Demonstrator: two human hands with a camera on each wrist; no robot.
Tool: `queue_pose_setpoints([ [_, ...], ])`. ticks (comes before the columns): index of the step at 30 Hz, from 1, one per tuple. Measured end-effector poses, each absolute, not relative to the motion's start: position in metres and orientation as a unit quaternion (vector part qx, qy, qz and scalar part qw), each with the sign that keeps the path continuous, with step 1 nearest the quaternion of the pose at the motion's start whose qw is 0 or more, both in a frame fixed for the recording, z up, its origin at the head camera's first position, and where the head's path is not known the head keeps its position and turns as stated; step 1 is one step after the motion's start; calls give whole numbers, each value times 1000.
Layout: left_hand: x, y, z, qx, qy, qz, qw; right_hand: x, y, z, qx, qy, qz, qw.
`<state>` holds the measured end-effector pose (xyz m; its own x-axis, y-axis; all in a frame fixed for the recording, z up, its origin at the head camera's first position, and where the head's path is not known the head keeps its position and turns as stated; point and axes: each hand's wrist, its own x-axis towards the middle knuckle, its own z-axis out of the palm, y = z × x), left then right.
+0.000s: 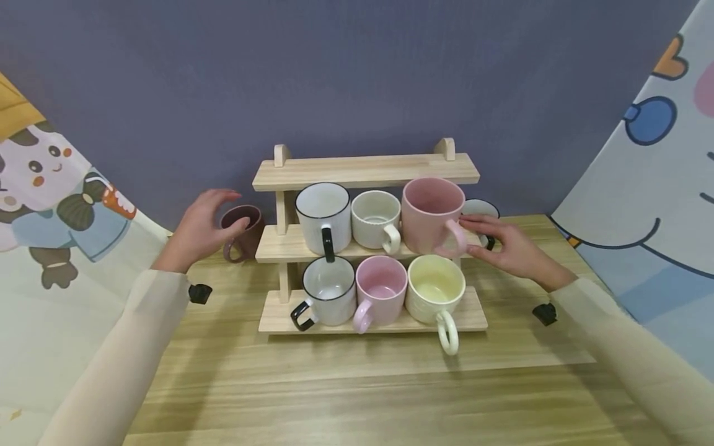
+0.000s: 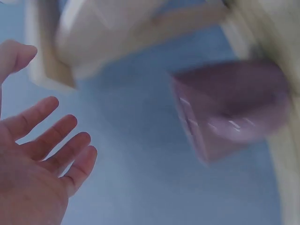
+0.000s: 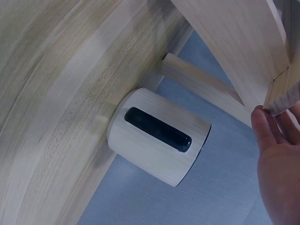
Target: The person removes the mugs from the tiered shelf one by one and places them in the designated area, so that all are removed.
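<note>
At the left, my left hand (image 1: 202, 230) reaches beside a dark brown mug (image 1: 254, 239), fingers spread and apart from it in the left wrist view, where the mug (image 2: 229, 112) is blurred. My right hand (image 1: 512, 249) has its fingers extended at the right end of the middle shelf, beside a large pink mug (image 1: 426, 217) with its handle. In the right wrist view its fingertips touch the wooden shelf's end (image 3: 286, 101). Behind that hand, a white mug with a black handle (image 3: 157, 136) stands on the table, mostly hidden in the head view.
A three-tier wooden rack (image 1: 365, 171) stands against a grey-blue backdrop. Its middle tier also bears a black-rimmed white mug (image 1: 323, 217) and a cream mug (image 1: 376, 220). Below are a white mug (image 1: 330, 291), a pink mug (image 1: 382, 291) and a yellow mug (image 1: 435, 288).
</note>
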<state>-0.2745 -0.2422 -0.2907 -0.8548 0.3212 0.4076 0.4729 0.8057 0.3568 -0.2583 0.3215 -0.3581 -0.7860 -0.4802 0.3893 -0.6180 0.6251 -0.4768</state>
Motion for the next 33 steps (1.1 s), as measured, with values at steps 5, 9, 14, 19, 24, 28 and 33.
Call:
queue_pose_setpoints([
  [5, -258, -216, -277, -268, -909, -238, 212, -256, 322, -357, 308, -894, 303, 117],
  [9, -251, -200, -272, -302, -892, -239, 235, -254, 322, -356, 306, -896, 301, 115],
  [14, -248, -185, -268, -314, -886, -250, 232, -255, 322, -356, 305, -896, 303, 115],
  [19, -247, -168, -262, -312, -889, -269, 202, -255, 323, -358, 307, -894, 305, 116],
  [24, -245, -142, -251, -302, -900, -270, 163, -256, 322, -358, 300, -896, 308, 113],
  [28, -248, -119, -242, -304, -906, -257, 146, -256, 321, -358, 296, -897, 310, 113],
  [33, -253, -106, -238, -294, -914, -241, 138, -256, 321, -357, 291, -899, 309, 112],
])
